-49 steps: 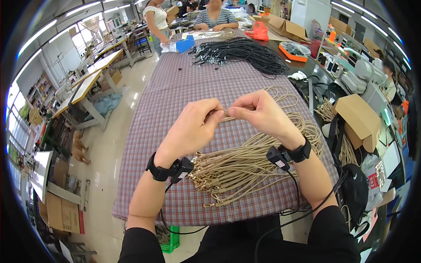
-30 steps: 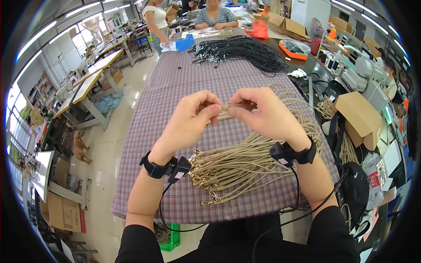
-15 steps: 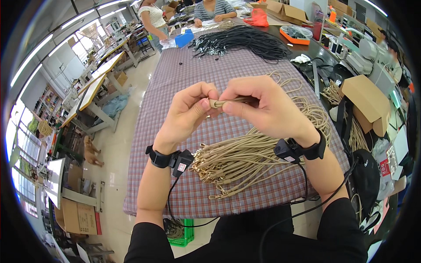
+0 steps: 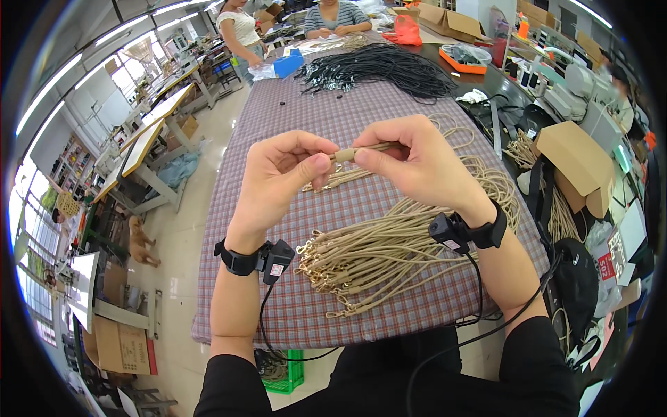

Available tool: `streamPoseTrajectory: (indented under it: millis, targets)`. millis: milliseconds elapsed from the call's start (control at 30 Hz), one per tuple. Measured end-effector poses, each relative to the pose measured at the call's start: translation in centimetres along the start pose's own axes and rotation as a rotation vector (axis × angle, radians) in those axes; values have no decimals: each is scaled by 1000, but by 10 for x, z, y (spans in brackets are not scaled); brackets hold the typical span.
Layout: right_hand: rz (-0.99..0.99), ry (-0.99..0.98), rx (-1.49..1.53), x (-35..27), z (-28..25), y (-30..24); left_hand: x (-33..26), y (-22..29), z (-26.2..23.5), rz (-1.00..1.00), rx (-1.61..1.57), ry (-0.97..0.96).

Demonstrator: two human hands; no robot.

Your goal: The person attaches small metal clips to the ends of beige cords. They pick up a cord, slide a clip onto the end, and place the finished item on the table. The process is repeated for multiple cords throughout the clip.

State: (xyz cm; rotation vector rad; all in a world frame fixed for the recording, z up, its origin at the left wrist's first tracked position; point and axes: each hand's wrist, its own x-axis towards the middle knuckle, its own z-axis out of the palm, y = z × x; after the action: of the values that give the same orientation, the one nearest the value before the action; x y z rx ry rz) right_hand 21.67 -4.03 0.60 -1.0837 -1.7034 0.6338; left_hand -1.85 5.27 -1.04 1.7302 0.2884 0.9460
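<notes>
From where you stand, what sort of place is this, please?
Probably a cord-making or sewing workshop: piled tan cords with metal clasps, a heap of black cords, and what looks like a sewing machine.

Near cords (image 4: 389,243): on the table (image 4: 313,112)
Held cord (image 4: 344,156): between left hand (image 4: 272,179) and right hand (image 4: 422,167)
Far cords (image 4: 385,69): on the table, behind near cords, left of tub (image 4: 462,67)
Carton (image 4: 573,161): right of the table
Crate (image 4: 297,379): below the table's near edge
</notes>
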Motion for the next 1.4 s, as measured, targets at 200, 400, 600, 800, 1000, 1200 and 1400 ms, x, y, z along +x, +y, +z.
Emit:
streamPoseTrajectory:
  millis: [200, 400, 600, 800, 1000, 1200, 1400]
  targets:
    - [16, 4, 10, 2, 4, 2, -1, 0, -1, -17, 20, 33]
    - [7, 24, -43, 1, 6, 2, 1, -6, 3, -15, 49, 48]
    - [28, -64, -59, 0, 1, -2, 2, -19, -1, -13, 31, -15]
    - [-56, -41, -100, -3, 4, -1, 4, -28, 1, -69, -111, -45]
    - [-58, -26, -191, -6, 0, -7, 5, -29, -1, -79, -9, -80]
    - [-1, -13, -272, -2, -9, -12, -1, -16, 10, -44, 40, -28]
    - [-76, 76, -208, 0, 2, -3, -2, -15, 16, -71, 172, 55]
